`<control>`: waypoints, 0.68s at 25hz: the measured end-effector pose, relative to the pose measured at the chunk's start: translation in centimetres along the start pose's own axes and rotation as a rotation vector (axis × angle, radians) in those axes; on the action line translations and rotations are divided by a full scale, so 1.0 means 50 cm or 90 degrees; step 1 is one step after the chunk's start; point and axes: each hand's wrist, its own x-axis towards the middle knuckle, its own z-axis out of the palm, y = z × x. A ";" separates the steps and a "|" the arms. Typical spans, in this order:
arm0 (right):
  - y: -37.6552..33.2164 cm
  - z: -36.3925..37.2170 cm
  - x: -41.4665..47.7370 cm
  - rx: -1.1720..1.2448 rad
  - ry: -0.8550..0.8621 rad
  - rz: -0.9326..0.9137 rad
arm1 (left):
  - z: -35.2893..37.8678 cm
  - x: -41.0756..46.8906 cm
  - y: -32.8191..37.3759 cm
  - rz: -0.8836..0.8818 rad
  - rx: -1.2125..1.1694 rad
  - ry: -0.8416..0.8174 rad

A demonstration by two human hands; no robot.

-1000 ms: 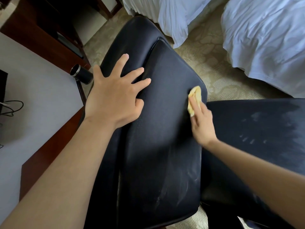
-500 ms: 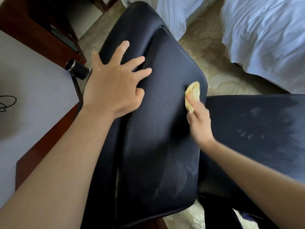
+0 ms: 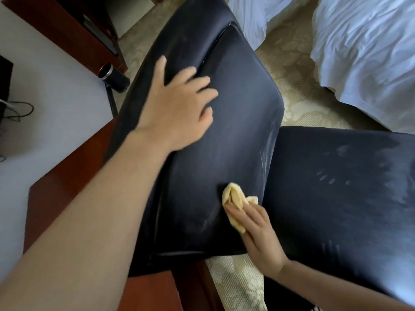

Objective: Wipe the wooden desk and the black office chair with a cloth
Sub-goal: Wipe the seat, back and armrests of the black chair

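Observation:
The black office chair fills the middle of the view, its padded backrest [image 3: 235,122] leaning toward me and its seat [image 3: 336,198] at the right, streaked with wipe marks. My left hand [image 3: 177,108] lies flat on the upper backrest, fingers spread. My right hand [image 3: 258,234] presses a crumpled yellow cloth [image 3: 235,200] against the lower right part of the backrest, fingers over the cloth. The wooden desk [image 3: 67,176] runs along the left, its top covered by a pale grey mat [image 3: 56,90].
A black cylinder with a chrome rim [image 3: 113,77] lies at the desk's edge beside the chair. Dark cables [image 3: 15,111] trail on the mat at far left. White bedding [image 3: 370,52] hangs at the upper right over patterned carpet [image 3: 298,99].
My right hand has slid the cloth down the backrest from its upper right edge to the lower part. My left hand stays flat on the upper backrest.

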 end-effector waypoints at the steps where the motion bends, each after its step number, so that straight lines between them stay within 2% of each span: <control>1: 0.001 -0.010 0.024 -0.005 0.021 -0.005 | 0.005 -0.030 0.025 -0.004 0.001 -0.017; 3: -0.001 -0.025 0.082 -0.021 0.078 -0.003 | 0.010 -0.114 0.070 0.005 0.035 -0.041; 6: -0.027 -0.048 0.175 0.004 0.175 0.057 | 0.007 -0.234 0.088 -0.020 0.082 -0.003; 9: -0.070 -0.061 0.242 0.078 0.237 0.205 | -0.004 -0.318 0.096 -0.107 0.116 0.016; 11: -0.099 -0.054 0.252 0.102 0.256 0.239 | -0.007 -0.343 0.104 -0.178 0.114 0.016; 13: -0.141 -0.031 0.217 0.050 0.233 0.138 | -0.009 -0.352 0.115 -0.237 0.091 0.026; 17: -0.168 0.032 0.075 -0.047 0.101 -0.097 | 0.000 -0.346 0.127 -0.287 0.066 0.074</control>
